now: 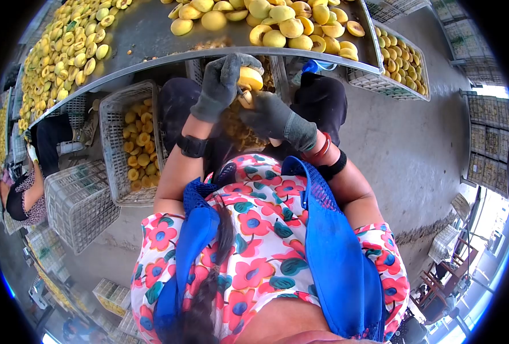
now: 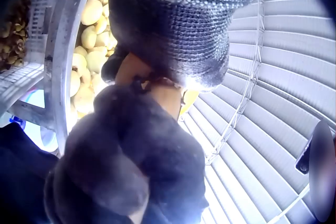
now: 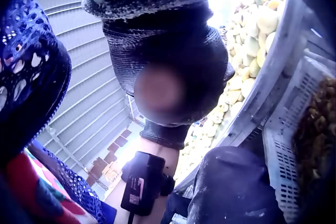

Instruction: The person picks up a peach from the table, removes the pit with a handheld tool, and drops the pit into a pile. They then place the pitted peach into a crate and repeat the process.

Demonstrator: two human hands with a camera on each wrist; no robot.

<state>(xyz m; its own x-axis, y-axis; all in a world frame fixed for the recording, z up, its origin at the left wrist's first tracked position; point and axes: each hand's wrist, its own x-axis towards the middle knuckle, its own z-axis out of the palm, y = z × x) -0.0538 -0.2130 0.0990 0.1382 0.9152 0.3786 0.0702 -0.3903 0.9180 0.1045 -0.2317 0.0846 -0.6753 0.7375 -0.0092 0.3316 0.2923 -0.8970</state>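
My left hand (image 1: 219, 86), in a dark grey glove, grips a yellow peach (image 1: 250, 78) just inside the table edge. The gloved right hand (image 1: 274, 119) is curled close against the peach's lower side, around a small tool with a pale handle end (image 1: 275, 141) showing below the fist. In the left wrist view, dark metal lies against the pale fruit flesh (image 2: 167, 99) between the left hand (image 2: 173, 40) and right hand (image 2: 131, 155). The right wrist view shows the back of the right hand (image 3: 168, 61); the fruit is hidden there.
Peach halves (image 1: 291, 27) are heaped on the metal table (image 1: 145, 37), with more at its left. Crates of halves stand at the left (image 1: 106, 123) and right (image 1: 357, 80). A crate of brown scraps (image 3: 315, 145) sits beneath my hands. Another person (image 1: 28, 198) works at far left.
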